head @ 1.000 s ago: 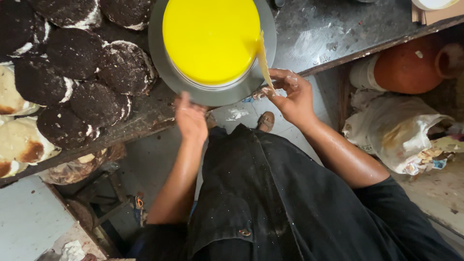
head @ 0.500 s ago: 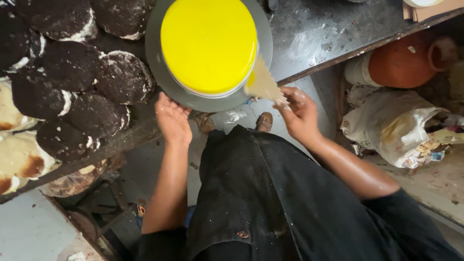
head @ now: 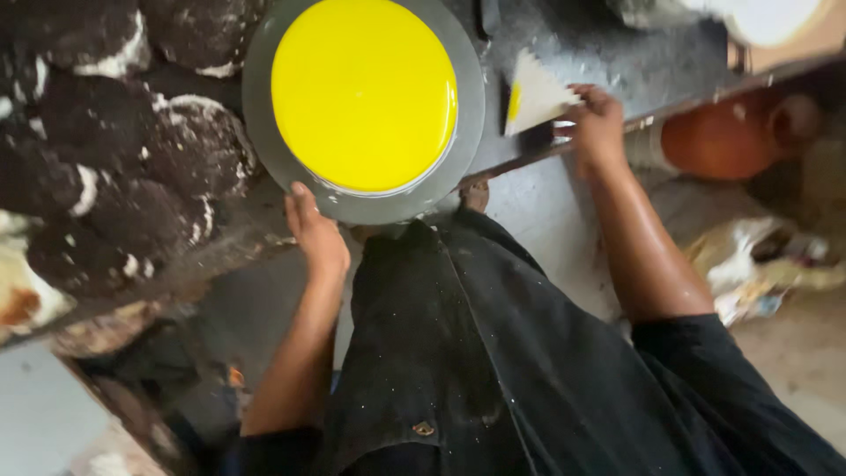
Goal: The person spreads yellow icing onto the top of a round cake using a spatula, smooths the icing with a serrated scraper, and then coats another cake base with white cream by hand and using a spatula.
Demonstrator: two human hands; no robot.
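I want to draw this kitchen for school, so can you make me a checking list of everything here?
surface: grey worktop, smeared white.
job's things: round yellow-iced cake on a grey turntable; pale scraper with a yellow edge.
clutter: dark crumbly cake rounds at left.
grips: left hand touches the turntable's rim; right hand holds the scraper, apart from the cake.
cables: nothing seen.
surroundings: orange clay pot, crumpled bags on the floor.
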